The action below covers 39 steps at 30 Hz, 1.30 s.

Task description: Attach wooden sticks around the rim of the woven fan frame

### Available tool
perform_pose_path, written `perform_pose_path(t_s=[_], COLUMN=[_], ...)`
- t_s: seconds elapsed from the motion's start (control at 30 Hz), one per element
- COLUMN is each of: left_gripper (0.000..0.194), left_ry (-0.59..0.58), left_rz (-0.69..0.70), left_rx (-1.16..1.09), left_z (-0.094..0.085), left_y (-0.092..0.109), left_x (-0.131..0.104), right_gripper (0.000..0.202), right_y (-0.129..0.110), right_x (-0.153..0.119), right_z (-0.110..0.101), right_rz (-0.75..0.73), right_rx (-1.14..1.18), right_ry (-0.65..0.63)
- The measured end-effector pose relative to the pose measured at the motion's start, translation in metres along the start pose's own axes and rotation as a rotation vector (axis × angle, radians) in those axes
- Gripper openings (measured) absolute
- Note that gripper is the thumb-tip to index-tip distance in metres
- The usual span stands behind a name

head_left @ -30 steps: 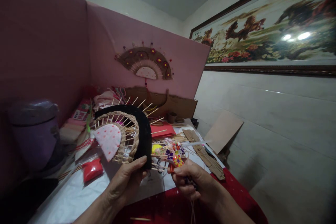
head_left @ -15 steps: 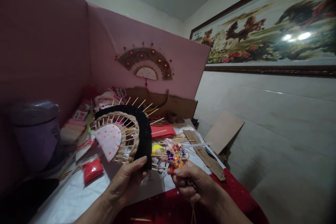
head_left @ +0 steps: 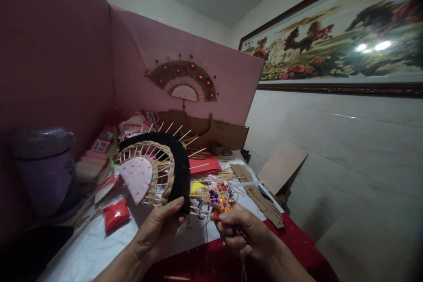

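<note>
Left grip holds 1 black-banded fan.

Your work surface is a table with a white sheet over its top and a red cloth along the near and right edges. At your left, locate the clear bag with red contents; thin sticks lie just beside it. At the far left, you have pink packs and, behind them, a heap of pink fabric. Toward the rear, note the red paper and the small brown pot. At your right, corrugated cardboard strips lie slantwise. Nearest you, one short stick rests on the red cloth.
</note>
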<state>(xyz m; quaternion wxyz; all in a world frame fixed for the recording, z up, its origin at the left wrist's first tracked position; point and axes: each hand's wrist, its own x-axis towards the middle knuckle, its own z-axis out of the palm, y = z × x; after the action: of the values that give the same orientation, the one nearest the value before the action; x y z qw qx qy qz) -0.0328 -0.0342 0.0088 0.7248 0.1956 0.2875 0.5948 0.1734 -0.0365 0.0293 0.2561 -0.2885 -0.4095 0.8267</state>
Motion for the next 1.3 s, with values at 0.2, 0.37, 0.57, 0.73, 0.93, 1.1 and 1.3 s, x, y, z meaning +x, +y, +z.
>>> perform_pose_path(t_s=[0.2, 0.37, 0.57, 0.73, 0.93, 1.1, 1.3], left_gripper=[0.012, 0.012, 0.012, 0.012, 0.013, 0.013, 0.013], left_ry=[0.025, 0.028, 0.021, 0.018, 0.006, 0.013, 0.007], left_rz=[-0.010, -0.009, -0.022, -0.012, 0.006, 0.002, -0.011], left_rx=[0.006, 0.008, 0.012, 0.036, 0.029, 0.023, 0.030], left_z=[0.0029, 0.0026, 0.0011, 0.0035, 0.0042, 0.0034, 0.0030], left_y=[0.0020, 0.0014, 0.0017, 0.0026, 0.0028, 0.0021, 0.0027], left_x=[-0.0007, -0.0010, -0.0003, -0.0010, -0.0010, -0.0011, -0.0001], right_gripper=[0.024, 0.023, 0.020, 0.021, 0.008, 0.009, 0.008], right_y=[0.0015, 0.0014, -0.0007, 0.0020, 0.0059, 0.0077, 0.0086], right_x=[0.0018, 0.0014, -0.0007, 0.0009, 0.0030, 0.0034, 0.0034], right_z=[-0.0017, -0.0012, 0.0019, 0.0021, 0.0014, 0.0018, 0.0044], right_rz=[0.047, 0.016, 0.005, 0.056, 0.016, 0.021, 0.032], right_rx=[-0.019, -0.023, -0.009, 0.034, 0.119, 0.139, 0.150], right_ry=[-0.020, -0.018, 0.002, 0.011, 0.008, 0.015, 0.012])
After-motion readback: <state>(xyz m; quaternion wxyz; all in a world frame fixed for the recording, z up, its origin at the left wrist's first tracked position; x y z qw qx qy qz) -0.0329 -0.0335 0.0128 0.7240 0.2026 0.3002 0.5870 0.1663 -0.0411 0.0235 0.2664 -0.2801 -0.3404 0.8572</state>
